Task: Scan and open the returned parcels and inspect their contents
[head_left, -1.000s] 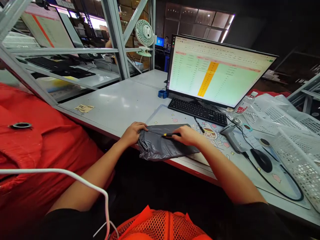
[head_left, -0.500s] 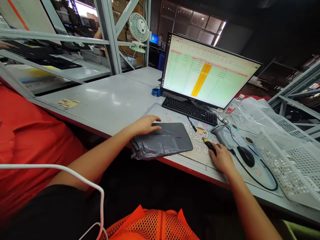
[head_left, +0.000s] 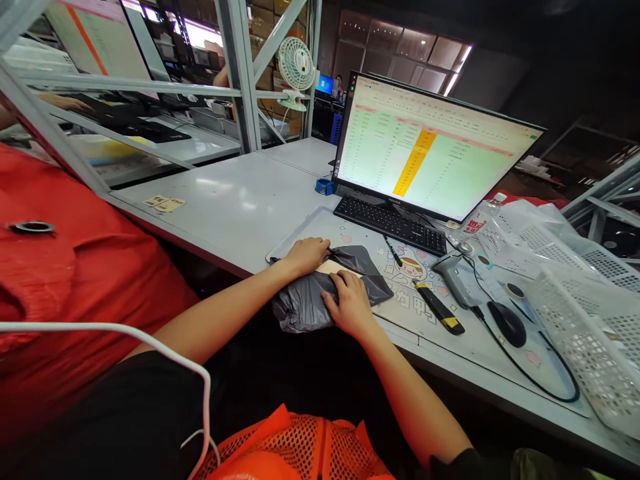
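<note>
A grey plastic mailing bag lies at the desk's front edge, its top slit apart so that something flat and pale tan shows inside. My left hand grips the far side of the slit, fingers closed on the plastic. On the near side, my right hand has its fingers curled over the bag by the opening, thumb apart. A black and yellow utility knife rests on the desk mat, to the right of that hand.
Behind the bag stand a black keyboard and a monitor. A barcode scanner, a mouse and white perforated baskets occupy the right side. A white cable crosses the lower left, before red fabric.
My right hand has let go of the utility knife, leaving it on the mat, and moved left onto the bag. The slit has been spread, exposing the pale contents.
</note>
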Available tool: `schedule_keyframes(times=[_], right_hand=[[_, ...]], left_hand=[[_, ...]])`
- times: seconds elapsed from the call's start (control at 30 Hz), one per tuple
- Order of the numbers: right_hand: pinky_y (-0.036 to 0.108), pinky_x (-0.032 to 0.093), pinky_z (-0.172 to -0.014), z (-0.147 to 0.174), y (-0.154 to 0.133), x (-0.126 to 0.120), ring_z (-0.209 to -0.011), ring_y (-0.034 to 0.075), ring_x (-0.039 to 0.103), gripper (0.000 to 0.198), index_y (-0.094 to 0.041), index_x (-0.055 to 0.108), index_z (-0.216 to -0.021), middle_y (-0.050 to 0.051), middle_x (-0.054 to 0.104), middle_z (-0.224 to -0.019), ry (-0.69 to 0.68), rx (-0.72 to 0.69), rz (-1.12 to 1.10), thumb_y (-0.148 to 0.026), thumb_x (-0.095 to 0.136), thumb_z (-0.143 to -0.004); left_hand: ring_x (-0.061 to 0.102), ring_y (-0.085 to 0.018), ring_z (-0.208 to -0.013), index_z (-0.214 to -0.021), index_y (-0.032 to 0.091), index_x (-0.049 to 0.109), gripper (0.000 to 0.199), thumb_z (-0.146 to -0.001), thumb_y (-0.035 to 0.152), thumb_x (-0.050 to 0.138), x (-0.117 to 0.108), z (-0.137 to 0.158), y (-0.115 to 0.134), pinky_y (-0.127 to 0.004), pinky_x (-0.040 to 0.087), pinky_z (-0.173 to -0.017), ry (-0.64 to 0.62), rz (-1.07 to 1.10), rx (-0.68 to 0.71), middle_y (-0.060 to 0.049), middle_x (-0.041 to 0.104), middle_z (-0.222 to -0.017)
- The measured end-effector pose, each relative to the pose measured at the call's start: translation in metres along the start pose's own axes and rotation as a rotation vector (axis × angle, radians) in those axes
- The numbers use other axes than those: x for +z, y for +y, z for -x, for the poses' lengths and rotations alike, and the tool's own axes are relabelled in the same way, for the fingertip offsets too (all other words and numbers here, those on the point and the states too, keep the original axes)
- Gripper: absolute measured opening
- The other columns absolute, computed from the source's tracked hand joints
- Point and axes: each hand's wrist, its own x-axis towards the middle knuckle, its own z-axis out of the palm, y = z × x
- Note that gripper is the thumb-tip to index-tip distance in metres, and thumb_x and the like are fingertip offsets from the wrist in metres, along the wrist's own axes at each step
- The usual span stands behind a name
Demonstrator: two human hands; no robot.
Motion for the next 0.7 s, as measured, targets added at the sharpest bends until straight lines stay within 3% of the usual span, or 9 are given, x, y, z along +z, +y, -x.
schedule_keyframes(times=[0.13, 0.3, 0.43, 0.53, 0.7], right_hand=[[0.048, 0.046, -0.102, 0.007, 0.001, -0.004, -0.116, 0.035, 0.059, 0.046, -0.011, 0.064, -0.139, 0.020, 0.067, -0.125, 0.005, 0.032, 0.055, -0.038, 0.059, -0.102], [0.042, 0.043, -0.092, 0.004, -0.003, -0.005, -0.101, 0.031, 0.064, 0.027, -0.018, 0.072, -0.107, 0.014, 0.075, -0.104, -0.008, 0.046, 0.112, -0.040, 0.056, -0.104], [0.038, 0.039, -0.087, 0.005, -0.013, -0.013, -0.086, 0.024, 0.065, 0.028, -0.021, 0.068, -0.084, 0.008, 0.075, -0.085, -0.058, 0.016, 0.095, -0.037, 0.057, -0.106], [0.037, 0.037, -0.085, 0.022, -0.024, -0.023, -0.082, 0.021, 0.063, 0.034, -0.022, 0.063, -0.075, 0.005, 0.073, -0.081, -0.097, -0.079, 0.040, -0.034, 0.058, -0.106], [0.036, 0.037, -0.080, 0.076, -0.031, -0.034, -0.082, 0.019, 0.059, 0.034, -0.021, 0.056, -0.072, 0.003, 0.066, -0.079, -0.041, -0.104, -0.034, -0.026, 0.057, -0.106]], left_hand=[[0.070, -0.035, -0.112, -0.125, 0.016, 0.067, 0.034, -0.109, 0.034, 0.042, -0.005, -0.004, 0.000, -0.041, 0.050, -0.089, -0.004, 0.012, -0.020, -0.018, 0.073, -0.122], [0.065, -0.036, -0.123, -0.137, 0.019, 0.061, 0.056, -0.098, 0.060, 0.063, -0.011, 0.003, 0.004, -0.039, 0.051, -0.090, -0.054, -0.020, 0.086, -0.016, 0.070, -0.132], [0.070, -0.035, -0.118, -0.136, 0.016, 0.064, 0.038, -0.105, 0.032, 0.051, -0.011, -0.002, 0.013, -0.041, 0.051, -0.092, -0.069, -0.092, 0.046, -0.019, 0.073, -0.128], [0.071, -0.038, -0.117, -0.128, 0.007, 0.068, 0.038, -0.103, 0.015, 0.041, -0.011, -0.016, 0.009, -0.045, 0.051, -0.095, -0.056, -0.122, -0.043, -0.026, 0.074, -0.121], [0.068, -0.040, -0.122, -0.126, 0.003, 0.069, 0.038, -0.105, 0.021, 0.043, -0.012, -0.038, -0.022, -0.047, 0.050, -0.098, -0.047, -0.152, -0.199, -0.030, 0.072, -0.124]])
